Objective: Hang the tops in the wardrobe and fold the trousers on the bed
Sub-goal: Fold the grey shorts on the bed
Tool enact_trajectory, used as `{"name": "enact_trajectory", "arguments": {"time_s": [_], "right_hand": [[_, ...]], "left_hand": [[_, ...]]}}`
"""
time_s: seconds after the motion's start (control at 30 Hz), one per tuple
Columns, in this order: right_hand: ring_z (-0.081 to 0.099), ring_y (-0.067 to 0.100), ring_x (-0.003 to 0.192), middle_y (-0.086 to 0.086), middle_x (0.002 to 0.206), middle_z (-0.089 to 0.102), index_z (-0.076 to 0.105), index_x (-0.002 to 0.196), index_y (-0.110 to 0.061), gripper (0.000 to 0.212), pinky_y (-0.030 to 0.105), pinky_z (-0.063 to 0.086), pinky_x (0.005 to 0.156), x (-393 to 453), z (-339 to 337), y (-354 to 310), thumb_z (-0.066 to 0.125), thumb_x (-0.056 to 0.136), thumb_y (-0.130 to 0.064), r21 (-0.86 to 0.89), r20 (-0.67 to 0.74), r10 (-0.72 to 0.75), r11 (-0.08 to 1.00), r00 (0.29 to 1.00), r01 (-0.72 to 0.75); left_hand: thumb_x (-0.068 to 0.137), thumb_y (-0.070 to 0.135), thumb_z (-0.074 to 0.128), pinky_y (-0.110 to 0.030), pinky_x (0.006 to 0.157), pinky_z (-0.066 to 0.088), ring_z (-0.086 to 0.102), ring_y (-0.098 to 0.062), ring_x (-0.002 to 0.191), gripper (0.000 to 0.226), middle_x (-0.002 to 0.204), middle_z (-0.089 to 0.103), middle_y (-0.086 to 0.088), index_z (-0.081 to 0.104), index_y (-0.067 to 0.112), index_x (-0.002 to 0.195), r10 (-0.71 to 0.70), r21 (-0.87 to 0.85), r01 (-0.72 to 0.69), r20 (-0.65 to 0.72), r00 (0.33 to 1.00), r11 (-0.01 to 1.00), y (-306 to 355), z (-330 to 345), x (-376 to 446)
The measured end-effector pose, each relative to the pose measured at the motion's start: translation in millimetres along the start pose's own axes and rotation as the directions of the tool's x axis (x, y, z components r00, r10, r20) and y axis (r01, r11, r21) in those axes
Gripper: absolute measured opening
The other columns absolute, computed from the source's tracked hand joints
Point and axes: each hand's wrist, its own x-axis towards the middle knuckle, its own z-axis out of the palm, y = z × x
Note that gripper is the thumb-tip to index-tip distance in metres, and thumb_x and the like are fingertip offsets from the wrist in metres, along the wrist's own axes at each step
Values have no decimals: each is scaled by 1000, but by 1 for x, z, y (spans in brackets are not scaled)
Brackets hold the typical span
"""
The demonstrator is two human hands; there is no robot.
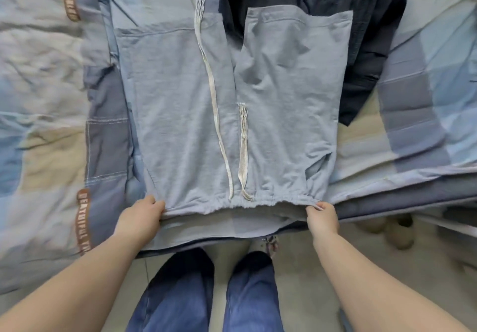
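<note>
Light grey trousers (180, 114) lie flat on the bed, waistband toward me at the bed's near edge, legs running away. Two long white drawstrings (219, 130) trail up over the legs. My left hand (140, 219) pinches the left corner of the gathered waistband. My right hand (322, 216) pinches the right corner. A dark navy garment (369, 47) lies crumpled beyond the trousers, partly under the right leg.
The bed carries a blue, grey and beige patchwork cover (51, 86). Its near edge (387, 202) runs across the view. Below it are the tiled floor, my legs in blue jeans (180, 293) and a pair of slippers (395, 231) at the right.
</note>
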Motion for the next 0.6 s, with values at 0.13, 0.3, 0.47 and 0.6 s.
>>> {"name": "enact_trajectory", "arguments": {"time_s": [0.13, 0.3, 0.47, 0.6], "right_hand": [[48, 24, 77, 9, 92, 56, 58, 112, -7, 24, 30, 33, 57, 6, 7, -4, 50, 90, -9, -31, 48, -12, 999, 999, 14], [58, 30, 95, 12, 110, 65, 61, 114, -16, 29, 28, 36, 70, 3, -1, 5, 58, 86, -16, -388, 185, 25, 920, 982, 50], [61, 31, 90, 9, 92, 68, 41, 132, -16, 44, 34, 41, 67, -35, 10, 10, 54, 90, -20, -363, 99, -133, 918, 986, 161], [51, 10, 61, -10, 62, 49, 40, 128, -20, 40, 32, 38, 52, -79, 68, -35, 54, 91, -17, -179, 176, -424, 874, 888, 453]], "left_hand": [[90, 19, 47, -35, 79, 48, 51, -21, 104, 25, 109, 50, 0, 54, 26, 114, -22, -14, 23, 68, 997, 1000, -2, 7, 10], [90, 35, 52, -31, 84, 47, 54, -21, 108, 33, 121, 52, 0, 53, 30, 122, 14, -103, 18, 309, 951, 995, -2, -1, 20], [89, 36, 56, -29, 79, 47, 60, -21, 98, 23, 109, 67, 0, 64, 22, 106, -51, -293, 112, 206, 977, 949, -13, -24, 36], [88, 21, 59, -34, 87, 48, 60, -27, 101, 21, 108, 67, -12, 65, 10, 106, -234, -607, 141, -77, 969, 782, -29, -61, 68]]}}
